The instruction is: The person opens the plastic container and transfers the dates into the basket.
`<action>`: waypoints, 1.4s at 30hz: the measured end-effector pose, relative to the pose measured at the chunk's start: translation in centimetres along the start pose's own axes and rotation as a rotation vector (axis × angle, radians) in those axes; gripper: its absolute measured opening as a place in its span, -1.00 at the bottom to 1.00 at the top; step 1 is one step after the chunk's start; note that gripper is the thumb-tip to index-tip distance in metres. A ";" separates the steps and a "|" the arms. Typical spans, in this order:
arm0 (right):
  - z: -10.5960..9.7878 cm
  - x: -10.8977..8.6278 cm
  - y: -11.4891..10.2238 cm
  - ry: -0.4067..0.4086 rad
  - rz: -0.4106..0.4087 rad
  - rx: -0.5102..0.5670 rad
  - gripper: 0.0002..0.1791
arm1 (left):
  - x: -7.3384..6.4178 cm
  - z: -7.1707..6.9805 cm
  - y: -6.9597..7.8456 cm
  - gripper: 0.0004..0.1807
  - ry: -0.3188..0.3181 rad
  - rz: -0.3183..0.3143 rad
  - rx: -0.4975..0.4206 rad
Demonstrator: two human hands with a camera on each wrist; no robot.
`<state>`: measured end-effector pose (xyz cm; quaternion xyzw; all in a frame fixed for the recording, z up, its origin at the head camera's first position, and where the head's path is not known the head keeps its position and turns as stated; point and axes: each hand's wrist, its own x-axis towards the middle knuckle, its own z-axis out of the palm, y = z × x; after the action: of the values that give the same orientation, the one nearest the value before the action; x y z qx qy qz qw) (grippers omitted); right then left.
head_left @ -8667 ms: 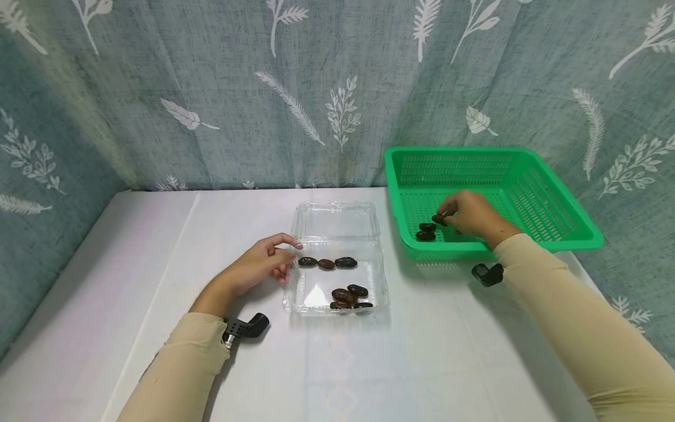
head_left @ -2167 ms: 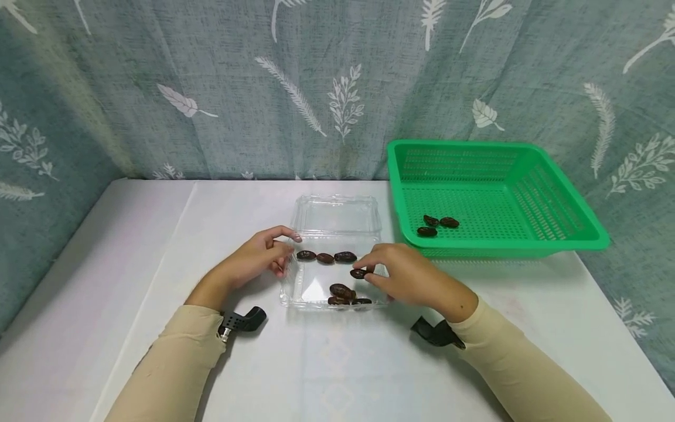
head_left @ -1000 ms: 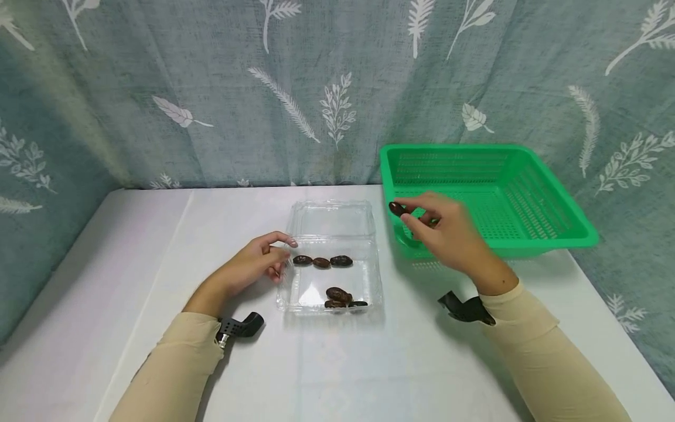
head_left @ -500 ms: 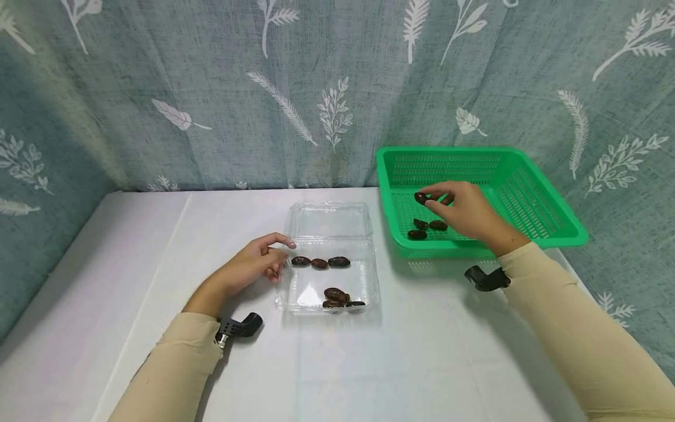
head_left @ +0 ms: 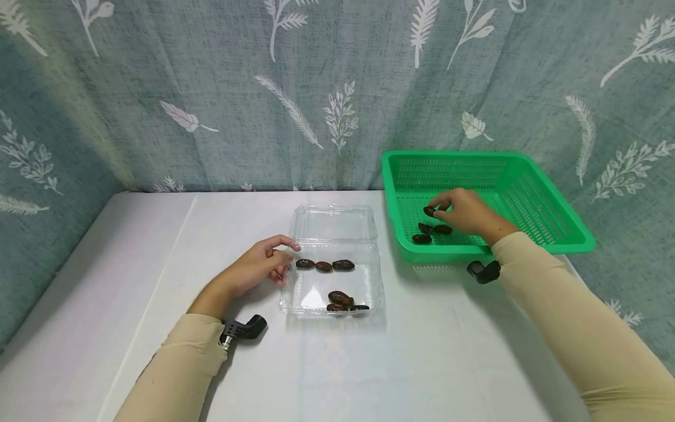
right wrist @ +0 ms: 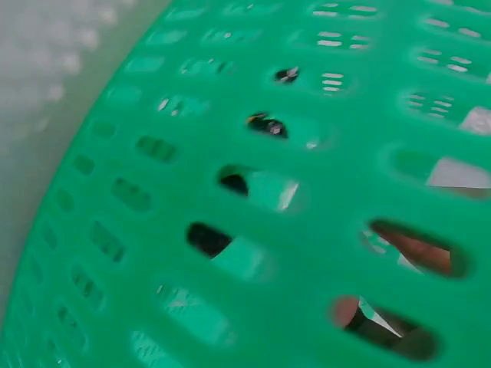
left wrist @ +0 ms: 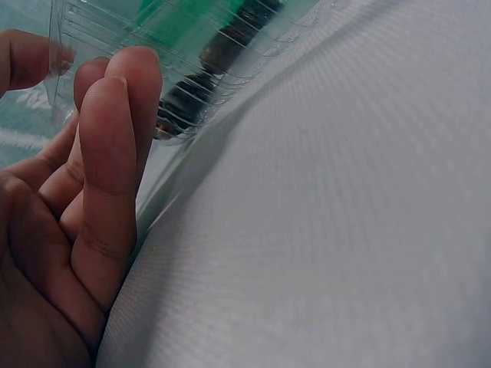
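While I look down from the head view, my right hand [head_left: 461, 211] pinches a dark date [head_left: 429, 211] between thumb and fingertips inside the green basket [head_left: 453, 170]; I can't tell whether it touches the floor. Three loose dates [head_left: 425, 227] lie just nearer my body than those fingertips, so a light hold by the date's end and a straight up-or-down path should leave them undisturbed. My left hand [head_left: 263, 261], fingers loosely bent and apart, rests at the near-left edge of the clear box [head_left: 316, 287]; a row of dates [head_left: 324, 266] and a small heap [head_left: 340, 298] lie to its right. From the left wrist, my fingertips lean on the thin plastic, which calls for steadying, not squeezing. From the right wrist, slots show only scraps of dates and fingers, so I'd judge my pinch from above.
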<state>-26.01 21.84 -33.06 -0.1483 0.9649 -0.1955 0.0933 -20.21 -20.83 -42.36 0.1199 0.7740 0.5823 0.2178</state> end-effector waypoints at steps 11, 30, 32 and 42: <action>1.0 0.5 0.6 -0.052 0.053 -0.005 -0.68 | 0.0 0.0 -0.1 -0.62 0.005 -0.011 0.004; 1.2 1.0 0.6 -0.087 0.073 -0.010 -0.64 | -0.2 0.0 0.3 -0.62 0.012 0.007 0.002; 1.2 0.9 0.5 -0.076 0.071 -0.015 -0.63 | -0.2 0.0 0.2 -0.62 0.011 -0.002 0.001; 0.9 -0.6 -1.8 0.123 -0.087 0.057 -0.67 | 0.1 0.0 -0.1 -0.63 0.014 -0.007 -0.004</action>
<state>-24.74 20.11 -33.07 -0.1749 0.9555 -0.2356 0.0293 -20.25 -20.84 -42.47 0.1128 0.7748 0.5839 0.2145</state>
